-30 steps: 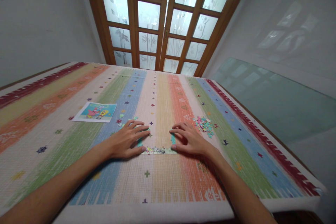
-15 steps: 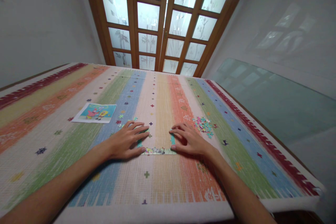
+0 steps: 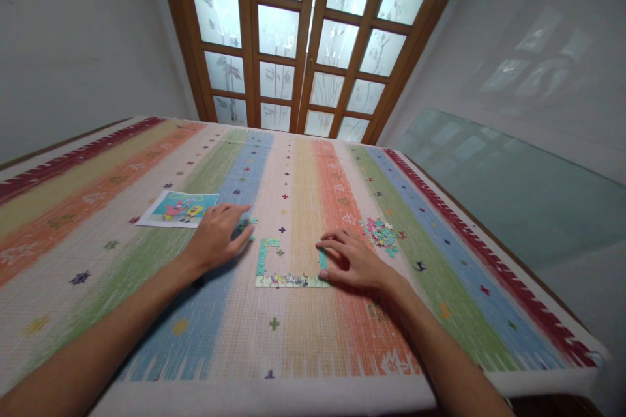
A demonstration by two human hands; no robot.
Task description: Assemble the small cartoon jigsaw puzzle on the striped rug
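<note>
A partly joined jigsaw puzzle frame lies flat on the tablecloth in front of me, with a bottom row, a left side and a short right side. My right hand rests at its right side, fingers apart and curved, thumb on the lower right corner. Off to the left, my left hand hovers over a few loose puzzle pieces, its fingers spread and partly covering them. Nothing shows between its fingers. Beside it lies a picture card with cartoon figures, its right edge overlapped by the hand.
A heap of loose puzzle pieces lies right of my right hand. The striped tablecloth covers the table. Behind the table stand wooden doors with frosted panes. A pale glass-like panel is at the right.
My left hand has left the puzzle's left side and moved left and up to the loose pieces near the card, uncovering that side. My right hand has stayed in place.
</note>
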